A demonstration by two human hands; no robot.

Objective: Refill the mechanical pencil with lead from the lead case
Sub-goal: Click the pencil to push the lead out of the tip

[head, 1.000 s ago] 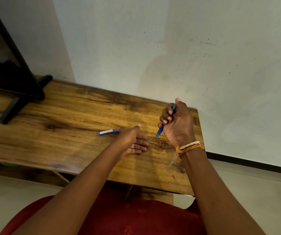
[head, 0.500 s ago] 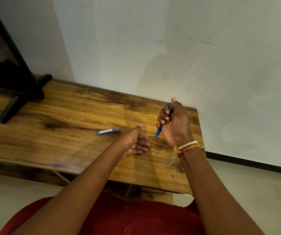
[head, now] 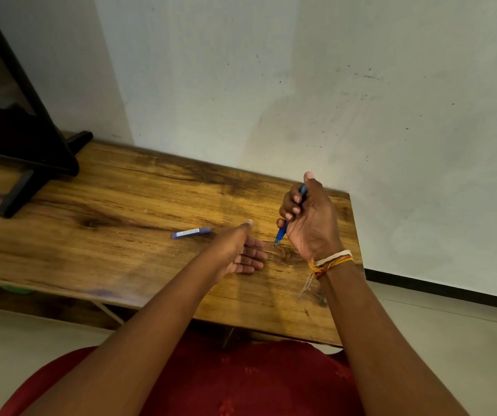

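The right hand is closed in a fist around the blue mechanical pencil, fingers curled over the barrel and the thumb raised over its upper end, which is hidden behind the thumb. The pencil is held steeply tilted, its tip pointing down toward the wooden table and ending just above or at the surface; contact cannot be told from this view. A bundle of white, yellow and orange threads is tied around the right wrist, with loose ends hanging down over the table. The left hand lies just beside the pencil, on the side away from the table's right end, palm turned up and inward, fingers loosely spread and holding nothing, the thumb pointing up toward the wall. The two hands are apart, with a narrow strip of bare wood between them. The lead case, a slim blue tube with a pale label, lies flat on the table beyond the left hand, farther from the pencil, near the thumb tip but not touching it. At the far end of the table from the pencil stands a black stand, its foot resting on the wood. The table sits against the pale, speckled wall, and a red garment fills the bottom of the view, nearer the camera than the table.
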